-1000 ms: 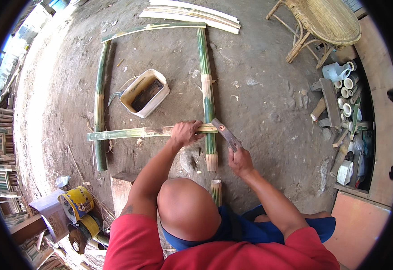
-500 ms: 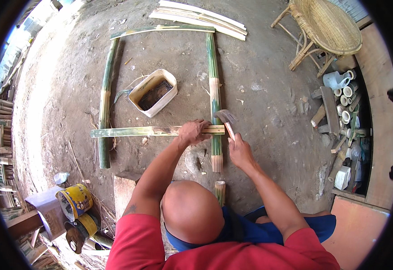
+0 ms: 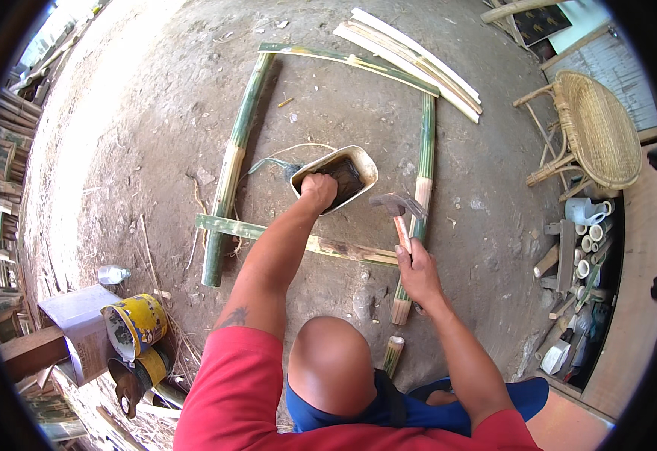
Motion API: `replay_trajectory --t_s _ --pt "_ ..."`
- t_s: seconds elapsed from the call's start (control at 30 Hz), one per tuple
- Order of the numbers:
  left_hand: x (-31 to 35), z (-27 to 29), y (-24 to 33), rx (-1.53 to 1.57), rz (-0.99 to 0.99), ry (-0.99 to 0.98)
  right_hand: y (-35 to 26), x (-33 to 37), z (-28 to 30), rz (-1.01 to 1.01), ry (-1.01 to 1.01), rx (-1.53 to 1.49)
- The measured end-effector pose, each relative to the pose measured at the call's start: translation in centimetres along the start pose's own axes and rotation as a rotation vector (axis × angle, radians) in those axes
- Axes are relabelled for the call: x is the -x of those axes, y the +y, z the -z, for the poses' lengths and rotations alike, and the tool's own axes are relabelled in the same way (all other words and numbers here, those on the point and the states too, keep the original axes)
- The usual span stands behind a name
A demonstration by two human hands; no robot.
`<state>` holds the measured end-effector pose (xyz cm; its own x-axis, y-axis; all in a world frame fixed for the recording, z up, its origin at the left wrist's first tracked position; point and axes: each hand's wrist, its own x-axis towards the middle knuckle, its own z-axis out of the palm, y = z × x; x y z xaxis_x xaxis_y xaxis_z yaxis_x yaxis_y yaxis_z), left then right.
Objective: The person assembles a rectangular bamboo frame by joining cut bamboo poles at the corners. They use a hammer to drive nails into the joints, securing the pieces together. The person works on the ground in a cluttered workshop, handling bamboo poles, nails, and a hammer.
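Head view | tipped yellow bucket, well left | bamboo frame lying on dirt floor | left hand dipped into the pale tub inside that frame, its grasp hidden, so I can't tell whether it holds anything | hammer clasped in right hand, by the frame's right pole | woven chair, far right

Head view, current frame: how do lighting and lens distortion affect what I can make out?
Head view: glare washes out the ground along the left side; head view: straight edges bend toward the fisheye rim, beyond which all goes black; head view: the inside of the pale tub is dark, and the fingers of the left hand within cannot be made out.
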<state>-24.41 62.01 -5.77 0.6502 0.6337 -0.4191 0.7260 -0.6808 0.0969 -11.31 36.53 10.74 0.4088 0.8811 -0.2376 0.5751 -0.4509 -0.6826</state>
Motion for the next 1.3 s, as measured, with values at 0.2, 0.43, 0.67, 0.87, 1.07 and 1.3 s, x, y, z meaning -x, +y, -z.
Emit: replay_trajectory --t_s 0.2,0.43,0.67,0.87,1.07,1.3 --pt "2.7 4.4 -1.4 0.407 0.021 0.171 -6.6 -3.4 -0.7 0.073 -0.078 0.078" --pt "12.0 5.9 -7.8 0.844 0.091 0.579 -9.2 -6.6 -5.2 -0.053 -0.223 -0.44" --pt "26.4 4.0 -15.3 1.011 0.823 0.705 -12.7 -13.9 -10.4 0.23 -0.598 -0.233" --pt "32.1 1.6 -9.6 0.681 1.055 0.617 -15.0 -15.6 -16.5 0.309 -0.804 -0.207" --pt "30.7 -2.0 -9.8 0.68 1.004 0.614 -14.6 -15.4 -27.0 0.477 -0.604 0.01" --pt "27.0 -9.1 -14.9 0.753 0.92 0.532 -14.0 -15.4 -32.8 0.182 -0.763 -0.016"
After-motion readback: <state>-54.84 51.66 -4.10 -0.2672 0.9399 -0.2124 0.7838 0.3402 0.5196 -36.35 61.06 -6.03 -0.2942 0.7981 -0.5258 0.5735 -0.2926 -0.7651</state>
